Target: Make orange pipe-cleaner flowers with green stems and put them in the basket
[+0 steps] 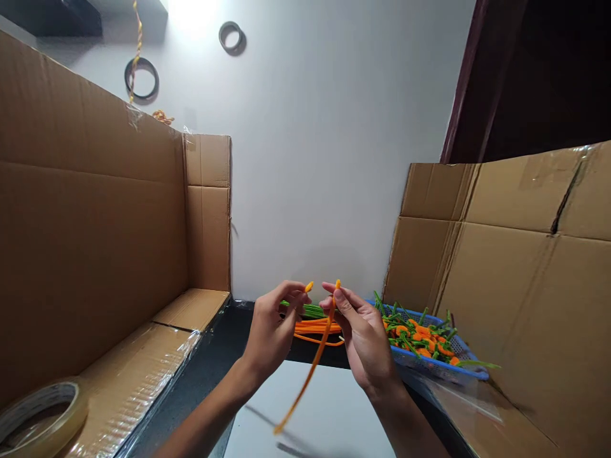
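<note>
Orange pipe cleaner [312,362] held clear between cardboard walls [95,210].

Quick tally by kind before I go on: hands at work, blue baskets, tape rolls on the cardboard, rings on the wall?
Hands pinching the orange pipe cleaner: 2, left hand and right hand
Baskets: 1, the blue basket
Tape on the cardboard: 1, the tape roll
Rings on the wall: 2, larger ring and smaller ring
Total: 6
</note>
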A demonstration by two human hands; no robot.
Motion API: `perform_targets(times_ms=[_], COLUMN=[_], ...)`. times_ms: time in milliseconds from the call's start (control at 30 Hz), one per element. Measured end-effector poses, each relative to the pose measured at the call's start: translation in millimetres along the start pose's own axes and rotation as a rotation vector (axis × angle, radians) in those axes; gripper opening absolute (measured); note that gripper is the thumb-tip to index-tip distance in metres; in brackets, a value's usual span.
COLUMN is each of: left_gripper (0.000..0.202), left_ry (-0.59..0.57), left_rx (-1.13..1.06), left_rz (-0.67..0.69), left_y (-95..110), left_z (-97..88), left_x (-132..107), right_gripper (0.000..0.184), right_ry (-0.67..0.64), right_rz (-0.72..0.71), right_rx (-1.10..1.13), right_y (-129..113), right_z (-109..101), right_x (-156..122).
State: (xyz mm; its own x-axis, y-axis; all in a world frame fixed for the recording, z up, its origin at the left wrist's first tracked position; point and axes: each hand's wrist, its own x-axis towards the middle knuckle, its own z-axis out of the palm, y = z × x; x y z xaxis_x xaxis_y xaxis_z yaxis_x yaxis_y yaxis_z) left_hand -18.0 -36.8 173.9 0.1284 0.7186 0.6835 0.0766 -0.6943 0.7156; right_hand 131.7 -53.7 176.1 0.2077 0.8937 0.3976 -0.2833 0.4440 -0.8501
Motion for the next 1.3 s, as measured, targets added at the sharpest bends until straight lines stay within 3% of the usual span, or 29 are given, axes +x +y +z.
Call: perform_targets(times_ms=[167, 567, 933, 1067, 1300], left_gripper=[0.024, 0.024, 0.01, 0.014, 0.011], left_ry=[0.022, -0.011, 0.051, 0.058, 0.075], left_rx=[0.011, 0.051, 0.197, 0.187, 0.126], left_rz=[0.017, 0.07, 0.234, 0.327, 0.33], left_y=[12.9, 34.4, 36.1, 39.4, 42.1], left_z=[-3.2, -6.5, -8.4, -8.6, -9.3], left_x=[-4.7, -12.2, -14.0, -12.6, -13.8], right_gripper=[0.039, 0.018, 0.02, 0.02, 0.02], right_ry=[-0.061, -0.071, -0.106, -0.118, -0.139], right_rz=[-0.104, -0.319, -0.221, -0.211, -0.184], right_rx=[-0.173, -0.329, -0.243, -0.217, -0.198], right_y=[-5.2, -26.2, -25.1, -21.7, -22.8], right_z=[-0.5, 10.3, 9.9, 8.5, 9.4], right_x=[-8.4, -32.7, -33.9, -33.2, -34.4])
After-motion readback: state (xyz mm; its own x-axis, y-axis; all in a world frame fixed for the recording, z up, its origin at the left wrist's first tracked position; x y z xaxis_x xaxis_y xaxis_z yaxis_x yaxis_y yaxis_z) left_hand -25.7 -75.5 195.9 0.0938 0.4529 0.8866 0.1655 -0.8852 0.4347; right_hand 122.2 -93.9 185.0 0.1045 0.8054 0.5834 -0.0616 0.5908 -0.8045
